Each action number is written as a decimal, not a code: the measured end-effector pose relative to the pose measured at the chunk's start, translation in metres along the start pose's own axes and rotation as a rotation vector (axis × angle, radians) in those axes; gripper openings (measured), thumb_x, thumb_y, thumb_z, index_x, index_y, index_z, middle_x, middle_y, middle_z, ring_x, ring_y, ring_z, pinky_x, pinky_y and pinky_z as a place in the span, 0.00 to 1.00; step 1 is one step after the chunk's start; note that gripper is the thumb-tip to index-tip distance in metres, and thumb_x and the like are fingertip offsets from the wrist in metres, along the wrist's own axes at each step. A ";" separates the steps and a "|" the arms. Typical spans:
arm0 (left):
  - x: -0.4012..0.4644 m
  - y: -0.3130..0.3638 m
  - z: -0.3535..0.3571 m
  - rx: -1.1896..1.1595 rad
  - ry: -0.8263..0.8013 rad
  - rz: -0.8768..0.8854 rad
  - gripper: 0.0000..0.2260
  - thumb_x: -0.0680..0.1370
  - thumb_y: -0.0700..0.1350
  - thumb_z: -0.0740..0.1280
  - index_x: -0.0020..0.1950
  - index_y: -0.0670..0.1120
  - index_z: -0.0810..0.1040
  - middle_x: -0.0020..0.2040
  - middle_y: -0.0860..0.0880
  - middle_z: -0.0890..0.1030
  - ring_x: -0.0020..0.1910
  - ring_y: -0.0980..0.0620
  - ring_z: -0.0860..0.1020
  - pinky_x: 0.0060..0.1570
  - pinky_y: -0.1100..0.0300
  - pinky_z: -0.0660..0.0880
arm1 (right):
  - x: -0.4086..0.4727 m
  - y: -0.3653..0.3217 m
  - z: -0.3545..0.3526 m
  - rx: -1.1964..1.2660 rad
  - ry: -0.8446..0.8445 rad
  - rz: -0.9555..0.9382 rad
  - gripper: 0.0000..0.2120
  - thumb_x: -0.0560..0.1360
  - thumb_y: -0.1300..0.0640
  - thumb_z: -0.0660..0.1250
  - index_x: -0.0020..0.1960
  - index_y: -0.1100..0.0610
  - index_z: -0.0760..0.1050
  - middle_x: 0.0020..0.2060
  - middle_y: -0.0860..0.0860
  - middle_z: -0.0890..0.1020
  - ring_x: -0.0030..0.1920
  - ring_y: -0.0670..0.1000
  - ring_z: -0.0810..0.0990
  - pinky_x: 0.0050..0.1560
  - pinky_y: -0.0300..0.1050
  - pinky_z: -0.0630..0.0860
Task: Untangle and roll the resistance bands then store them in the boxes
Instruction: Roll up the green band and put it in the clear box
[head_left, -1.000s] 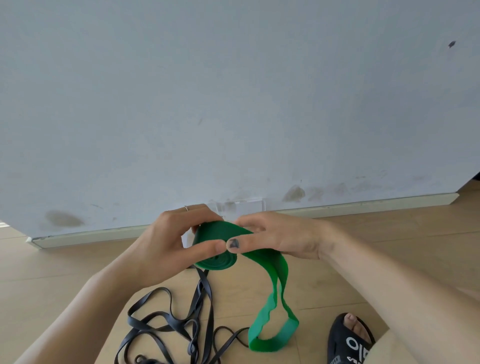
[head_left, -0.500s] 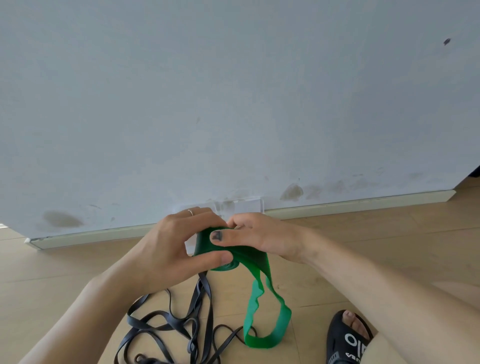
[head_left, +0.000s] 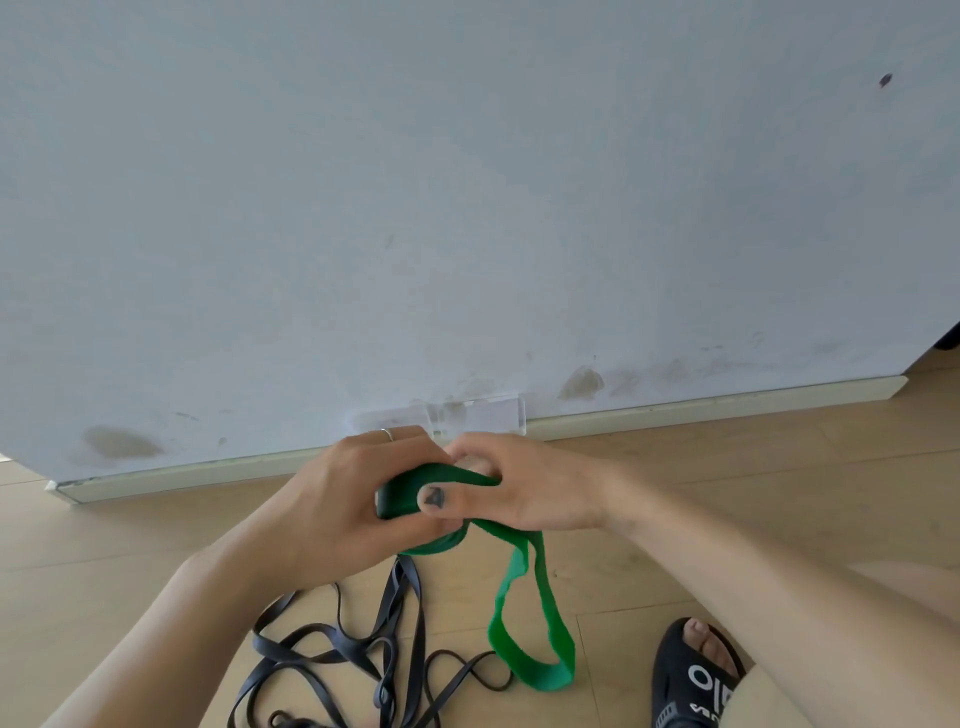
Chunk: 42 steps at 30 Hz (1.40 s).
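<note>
A green resistance band (head_left: 540, 613) is partly wound into a roll held between both hands above the floor. My left hand (head_left: 337, 509) grips the roll from the left, fingers curled round it. My right hand (head_left: 524, 493) holds the roll from the right, thumb pressed on its outer wrap. The unrolled tail hangs down as a loop to the floor. A tangle of thin black bands (head_left: 363, 654) lies on the floor below my hands. A clear plastic box (head_left: 483, 415) stands against the wall just behind my hands, partly hidden.
A pale wall (head_left: 467, 208) with a skirting board (head_left: 727, 402) rises close in front. The floor (head_left: 753, 493) is light wood. A foot in a black sandal (head_left: 696, 675) rests at the lower right, next to the green loop.
The roll has grown as both hands turned it. The hanging green loop has become shorter and shifted a little upward. My right thumb moved left over the roll.
</note>
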<state>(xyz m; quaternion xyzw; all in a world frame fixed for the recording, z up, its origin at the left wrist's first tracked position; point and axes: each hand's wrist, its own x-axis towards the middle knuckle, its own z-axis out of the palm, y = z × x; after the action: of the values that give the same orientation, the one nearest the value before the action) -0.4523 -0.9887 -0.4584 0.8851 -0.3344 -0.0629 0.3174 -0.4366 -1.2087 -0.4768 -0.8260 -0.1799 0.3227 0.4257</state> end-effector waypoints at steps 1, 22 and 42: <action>-0.001 -0.005 -0.004 -0.003 -0.001 -0.024 0.08 0.76 0.59 0.69 0.53 0.58 0.80 0.45 0.58 0.80 0.44 0.53 0.78 0.42 0.60 0.74 | -0.005 0.000 -0.003 -0.047 0.027 -0.014 0.37 0.66 0.24 0.70 0.68 0.41 0.72 0.55 0.40 0.82 0.55 0.42 0.80 0.59 0.45 0.77; -0.001 -0.001 -0.009 -0.511 0.144 -0.149 0.16 0.74 0.60 0.72 0.53 0.51 0.83 0.44 0.47 0.84 0.43 0.48 0.82 0.42 0.60 0.77 | -0.009 -0.014 0.002 0.745 -0.168 -0.146 0.15 0.83 0.45 0.61 0.58 0.55 0.76 0.41 0.47 0.77 0.34 0.45 0.72 0.38 0.41 0.68; -0.009 -0.001 -0.009 -0.124 0.069 -0.022 0.08 0.77 0.57 0.69 0.55 0.59 0.79 0.50 0.55 0.80 0.50 0.50 0.78 0.49 0.60 0.74 | 0.004 -0.005 0.003 0.559 -0.122 -0.016 0.26 0.76 0.42 0.69 0.65 0.61 0.76 0.55 0.56 0.81 0.54 0.55 0.79 0.60 0.59 0.74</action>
<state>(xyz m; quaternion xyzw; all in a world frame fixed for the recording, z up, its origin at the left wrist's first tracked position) -0.4555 -0.9779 -0.4523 0.8691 -0.3088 -0.0564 0.3822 -0.4362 -1.2020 -0.4751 -0.6539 -0.1159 0.4056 0.6280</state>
